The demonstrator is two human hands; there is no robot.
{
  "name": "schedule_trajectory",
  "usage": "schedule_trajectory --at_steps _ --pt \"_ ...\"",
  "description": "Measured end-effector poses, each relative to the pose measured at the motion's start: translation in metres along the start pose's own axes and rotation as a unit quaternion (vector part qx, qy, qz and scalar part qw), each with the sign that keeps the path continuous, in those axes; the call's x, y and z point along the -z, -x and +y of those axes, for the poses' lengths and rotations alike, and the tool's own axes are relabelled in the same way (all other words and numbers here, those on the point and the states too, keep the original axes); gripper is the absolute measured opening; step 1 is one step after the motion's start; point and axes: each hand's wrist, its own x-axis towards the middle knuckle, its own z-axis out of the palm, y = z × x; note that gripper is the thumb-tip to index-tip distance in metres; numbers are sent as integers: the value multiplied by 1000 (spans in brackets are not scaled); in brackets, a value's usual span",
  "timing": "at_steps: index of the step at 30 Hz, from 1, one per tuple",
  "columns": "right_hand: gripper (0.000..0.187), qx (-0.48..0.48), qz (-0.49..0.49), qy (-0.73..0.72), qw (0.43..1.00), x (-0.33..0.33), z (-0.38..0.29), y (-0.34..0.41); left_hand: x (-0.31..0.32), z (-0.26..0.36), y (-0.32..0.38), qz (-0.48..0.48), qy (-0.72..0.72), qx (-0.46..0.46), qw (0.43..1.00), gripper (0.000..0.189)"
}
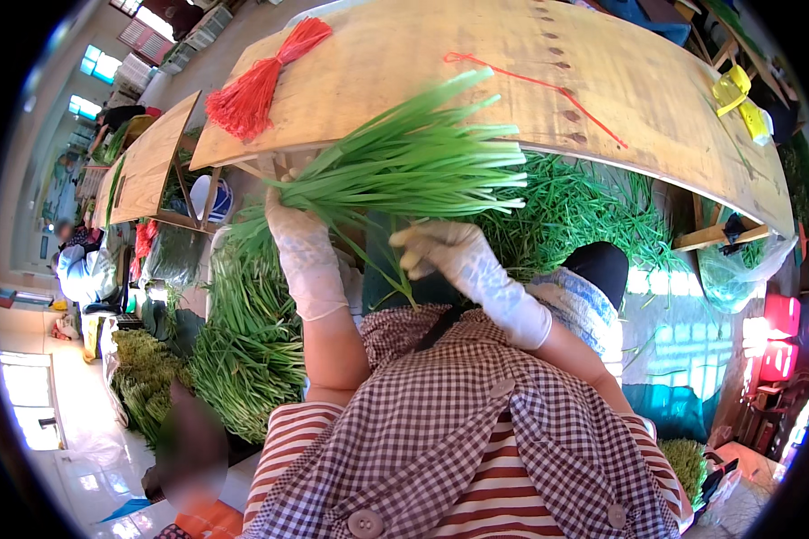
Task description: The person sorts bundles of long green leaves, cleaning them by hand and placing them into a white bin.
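Note:
My left hand (296,215), in a pale glove, grips a bundle of long flat green leaves (404,162), which look like garlic chives, near its left part. The pale cut ends fan out to the right, above the near edge of a wooden table (391,74). Below the bundle is my right hand (438,249), gloved too, its fingers bent beside a few loose hanging leaves (398,279); whether it holds any is unclear. A tied bunch of red plastic strings (263,81) lies at the table's left, and a single red string (532,81) lies beyond the bundle.
A large heap of green leaves (249,337) stands at my left. More loose leaves (580,209) lie under the table. A yellow tape-like roll (731,87) sits at the table's right end. A clear plastic bag (731,276) hangs there. Other people are at the left.

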Motion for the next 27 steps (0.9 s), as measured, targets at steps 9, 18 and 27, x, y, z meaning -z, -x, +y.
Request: schedule_trajectory --at_steps 9,18,27 --pt "24 34 -254 14 967 35 -75 76 -22 10 6 -76 47 -18 996 35" --pt "24 110 -24 375 920 17 -32 34 -40 -1 12 -56 126 17 990 35" --pt "24 -22 -15 295 955 -30 -48 -5 -69 -8 48 -61 115 -22 991 27"
